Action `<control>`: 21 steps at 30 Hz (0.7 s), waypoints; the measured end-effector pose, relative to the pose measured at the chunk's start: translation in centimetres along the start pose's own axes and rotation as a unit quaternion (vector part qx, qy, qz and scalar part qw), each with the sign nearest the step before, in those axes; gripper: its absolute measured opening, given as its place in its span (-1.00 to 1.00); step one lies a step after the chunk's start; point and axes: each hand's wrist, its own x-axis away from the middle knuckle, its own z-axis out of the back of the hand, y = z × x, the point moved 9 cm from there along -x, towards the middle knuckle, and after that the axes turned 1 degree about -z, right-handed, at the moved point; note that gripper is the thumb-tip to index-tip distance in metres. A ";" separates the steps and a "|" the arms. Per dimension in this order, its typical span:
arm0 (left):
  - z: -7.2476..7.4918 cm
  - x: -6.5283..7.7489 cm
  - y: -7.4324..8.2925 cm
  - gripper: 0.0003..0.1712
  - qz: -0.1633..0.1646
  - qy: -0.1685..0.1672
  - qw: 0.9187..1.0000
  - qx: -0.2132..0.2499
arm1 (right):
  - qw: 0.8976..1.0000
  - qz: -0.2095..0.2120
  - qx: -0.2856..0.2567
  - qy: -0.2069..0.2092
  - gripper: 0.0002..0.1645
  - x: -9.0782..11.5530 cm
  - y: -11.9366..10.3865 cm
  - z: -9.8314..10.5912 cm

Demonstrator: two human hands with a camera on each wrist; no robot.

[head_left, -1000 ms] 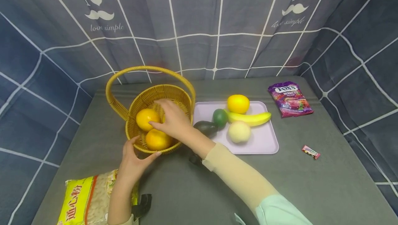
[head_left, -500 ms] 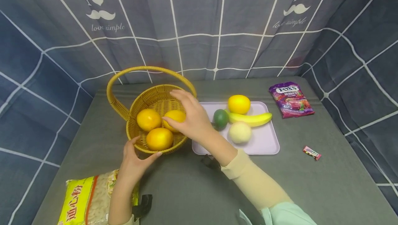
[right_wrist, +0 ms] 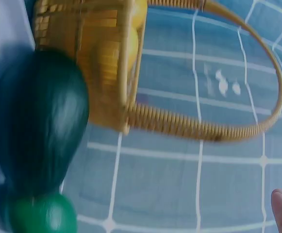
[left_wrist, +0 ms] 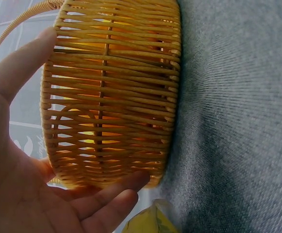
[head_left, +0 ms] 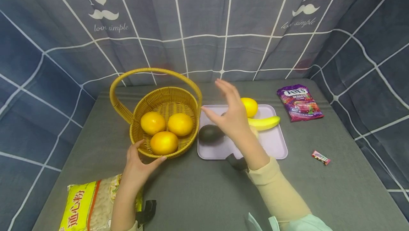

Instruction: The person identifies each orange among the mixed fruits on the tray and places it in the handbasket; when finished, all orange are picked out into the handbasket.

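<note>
Three orange-yellow round fruits [head_left: 164, 143] lie in a woven basket [head_left: 150, 100] with a tall arched handle. My left hand [head_left: 136, 169] grips the near side of the basket, thumb and fingers spread around its wall in the left wrist view. Fingers and thumb apart, my right hand [head_left: 234, 119] hovers over the lilac tray [head_left: 271, 146], holding nothing. Below it are a dark avocado [head_left: 210, 133], a banana [head_left: 266, 123] and a yellow fruit [head_left: 250, 106]. A pale round fruit is mostly hidden behind the hand. A green fruit [right_wrist: 43, 213] touches the avocado in the right wrist view.
A purple candy bag [head_left: 299, 103] lies at the back right, with a small wrapped candy [head_left: 320, 157] nearer. At the front left, a yellow pasta bag [head_left: 92, 202] lies under the left forearm. A checked curtain [head_left: 204, 21] encloses the grey table.
My right hand has left the basket and moved right over the tray, exposing the third orange-yellow fruit in the basket. My left hand keeps its grip on the basket.
</note>
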 end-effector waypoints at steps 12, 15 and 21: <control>-0.1 -0.1 -0.1 0.32 0.001 -0.003 1.000 0.006 | 0.991 -0.116 -0.012 0.061 -0.16 1.1 6.5 4.5; -0.1 -0.1 -0.1 0.32 0.003 -0.003 1.000 0.005 | 0.986 -0.161 -0.006 0.049 -0.13 1.7 8.5 5.0; -0.1 0.0 -0.1 0.32 0.005 -0.005 1.000 0.003 | 0.963 -0.268 0.023 0.004 -0.06 3.3 12.6 5.3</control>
